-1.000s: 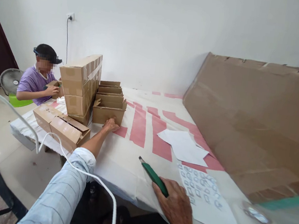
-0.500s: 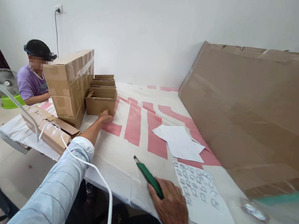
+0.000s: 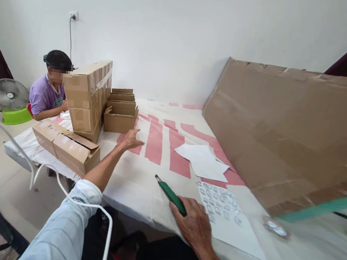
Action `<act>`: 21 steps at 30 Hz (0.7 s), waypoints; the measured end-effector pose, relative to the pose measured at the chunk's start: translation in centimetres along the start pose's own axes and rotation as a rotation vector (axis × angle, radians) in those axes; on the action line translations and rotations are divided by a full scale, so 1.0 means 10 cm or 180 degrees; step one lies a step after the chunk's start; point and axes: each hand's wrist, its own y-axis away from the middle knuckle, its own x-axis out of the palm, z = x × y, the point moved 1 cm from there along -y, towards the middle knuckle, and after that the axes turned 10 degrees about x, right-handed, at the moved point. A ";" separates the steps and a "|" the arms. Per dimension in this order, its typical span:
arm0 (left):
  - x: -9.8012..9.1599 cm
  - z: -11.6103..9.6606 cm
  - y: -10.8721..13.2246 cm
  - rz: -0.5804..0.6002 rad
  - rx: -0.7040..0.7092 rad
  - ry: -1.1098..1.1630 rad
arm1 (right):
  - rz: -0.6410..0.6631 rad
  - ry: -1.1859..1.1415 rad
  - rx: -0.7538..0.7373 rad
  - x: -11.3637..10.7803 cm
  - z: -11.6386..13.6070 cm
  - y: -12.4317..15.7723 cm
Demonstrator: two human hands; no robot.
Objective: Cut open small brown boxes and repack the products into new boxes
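My left hand (image 3: 131,140) reaches out over the table with its fingers apart and nothing in them. Just beyond it stands a row of small open cardboard boxes (image 3: 119,123), the nearest a short gap from my fingertips. Near the table's front edge, my right hand (image 3: 195,223) is wrapped round a green utility knife (image 3: 169,194). The knife's tip points away and to the left. Under and beside my right hand lies a paper sheet (image 3: 239,236) covered with rows of small drawn shapes. Some blank white sheets (image 3: 204,163) lie farther back.
Tall taped cartons (image 3: 91,93) and a long cardboard box (image 3: 65,145) stand at the left. A large cardboard panel (image 3: 288,132) leans at the right, near a tape roll (image 3: 275,228). A white cable (image 3: 87,204) crosses my left sleeve. Another person (image 3: 45,96) sits beyond the cartons.
My left hand has come away from the nearest small box, moving right and towards me, and its fingers have spread. My right hand still holds the knife. The view has shifted slightly.
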 end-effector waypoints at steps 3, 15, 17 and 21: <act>-0.15 -0.17 0.37 0.0206 0.0355 -0.0098 | -0.0027 0.0034 -0.0020 0.04 -0.02 -0.02; -1.64 0.09 1.61 0.1164 0.0511 -0.1650 | -0.0001 -0.0001 0.0085 0.09 0.02 -0.13; -1.69 0.21 1.64 0.1334 0.0345 -0.1893 | 0.0005 -0.0035 0.0117 0.08 0.02 -0.15; -1.65 0.36 1.64 0.1451 0.0218 -0.2111 | -0.0022 -0.0078 0.0119 0.08 0.03 -0.15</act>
